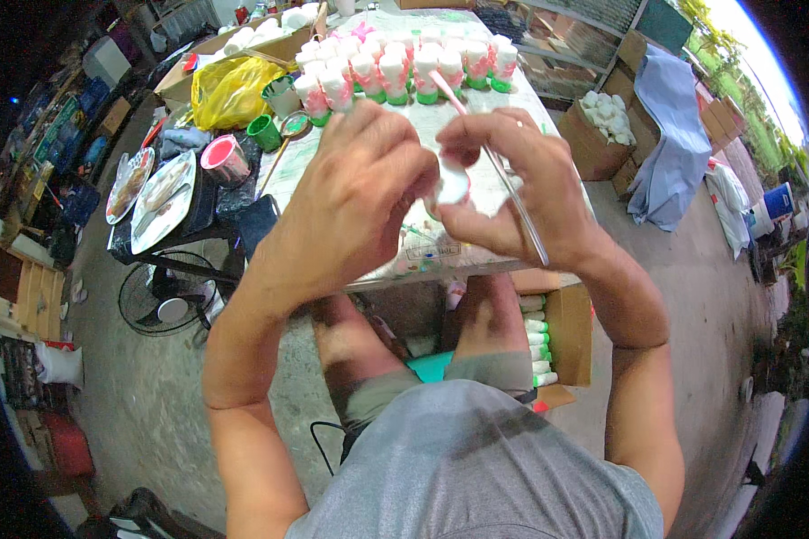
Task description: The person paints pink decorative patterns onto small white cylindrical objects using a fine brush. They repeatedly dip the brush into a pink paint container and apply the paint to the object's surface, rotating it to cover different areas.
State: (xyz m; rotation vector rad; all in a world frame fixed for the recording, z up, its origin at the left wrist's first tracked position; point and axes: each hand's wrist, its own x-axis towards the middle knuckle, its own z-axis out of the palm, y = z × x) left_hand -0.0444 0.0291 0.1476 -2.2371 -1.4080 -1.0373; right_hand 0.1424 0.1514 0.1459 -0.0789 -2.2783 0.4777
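My left hand (360, 193) is closed, its fingertips pinched at the left side of a small white piece (454, 186) with a pink-red edge. From the other side, my right hand (526, 189) curls thumb and fingers around the same piece. A slim pink-and-white stick (503, 176), like a brush handle, slants through my right hand's fingers. Fingers cover much of the white piece, so its full shape is hidden. Beyond my hands, several white figures (393, 70) with red middles and green bases stand in rows on the white table (382, 269).
Left of my hands are a pot of red paint (225, 160), a green cup (263, 133), a yellow plastic bag (231, 92) and plates (164, 202). A fan (173, 296) stands below them. A cardboard box (568, 332) of white-and-green pieces sits by my right leg.
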